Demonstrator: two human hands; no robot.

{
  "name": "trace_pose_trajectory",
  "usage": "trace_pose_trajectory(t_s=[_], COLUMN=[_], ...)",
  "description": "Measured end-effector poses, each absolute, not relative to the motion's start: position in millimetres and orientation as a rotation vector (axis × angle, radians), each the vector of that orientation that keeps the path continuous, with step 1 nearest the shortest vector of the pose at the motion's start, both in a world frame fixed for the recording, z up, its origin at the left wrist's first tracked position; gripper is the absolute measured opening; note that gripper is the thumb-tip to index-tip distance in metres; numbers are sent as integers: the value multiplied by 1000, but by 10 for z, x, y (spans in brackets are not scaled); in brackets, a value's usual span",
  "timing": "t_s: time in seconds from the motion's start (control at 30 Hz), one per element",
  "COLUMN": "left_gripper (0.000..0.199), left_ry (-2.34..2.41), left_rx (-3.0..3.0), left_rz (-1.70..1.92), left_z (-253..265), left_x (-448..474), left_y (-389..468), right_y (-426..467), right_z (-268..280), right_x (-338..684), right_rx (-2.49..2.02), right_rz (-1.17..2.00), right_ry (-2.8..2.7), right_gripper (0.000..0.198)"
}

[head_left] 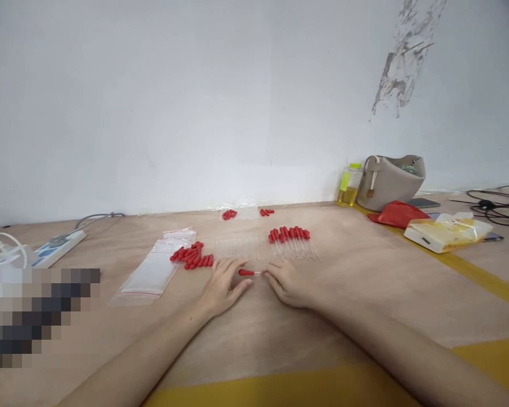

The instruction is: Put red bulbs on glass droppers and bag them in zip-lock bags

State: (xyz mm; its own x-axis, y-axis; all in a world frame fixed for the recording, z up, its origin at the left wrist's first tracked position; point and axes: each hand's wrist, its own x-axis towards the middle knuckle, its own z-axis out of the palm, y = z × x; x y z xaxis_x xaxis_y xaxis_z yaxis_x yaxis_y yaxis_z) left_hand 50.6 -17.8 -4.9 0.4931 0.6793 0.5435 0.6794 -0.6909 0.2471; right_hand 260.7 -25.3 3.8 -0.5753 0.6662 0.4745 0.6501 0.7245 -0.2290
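Between my hands lies a dropper with a red rubber bulb [246,272] on a thin clear tube. My right hand [286,281] pinches the tube end. My left hand [225,284] rests just left of the bulb, thumb and fingers apart around it without gripping. Beyond the hands, a row of bare clear tubes [236,249] lies side by side. To its right is a row of assembled droppers [292,237], bulbs pointing to the wall. Loose red bulbs [193,257] form a pile by my left hand, partly over clear zip bags [150,271].
Small groups of red bulbs [229,215] lie by the wall on clear plastic. A bottle [348,189] of yellow liquid, a grey bag [390,183], a red pouch [401,215] and a white-yellow packet [447,232] stand right. Left is a power strip [61,249].
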Motion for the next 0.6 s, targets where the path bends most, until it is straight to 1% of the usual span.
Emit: trace_pose_trajectory(t_s=[0.07, 0.2, 0.3, 0.4, 0.5, 0.6], left_gripper=[33, 20, 19, 23, 26, 26], left_ry=[-1304, -1309, -1260, -1241, -1244, -1231], left_rx=[-2668, -2809, -2913, -2945, -2944, -2948], left_rz=[-1071, -1029, -969, -938, -929, -937], left_z=[-69, -95, -94, -94, -98, -98], left_x=[444, 377, 384, 397, 394, 383], left_y=[-154, -113, -97, -88, -87, -90], right_y=[-188, 82, 319, 507, 630, 697], right_z=[30, 8, 47, 106, 123, 92], right_x=[2698, 2927, 3050, 3074, 3014, 2927], right_rx=[-1062, -1363, -1641, -1797, -1835, -1919], right_rz=[108, 147, 265, 309, 310, 301], right_ry=[-2270, -1877, -1659, -1637, -1655, -1626], right_gripper=[24, 22, 21, 21, 25, 24])
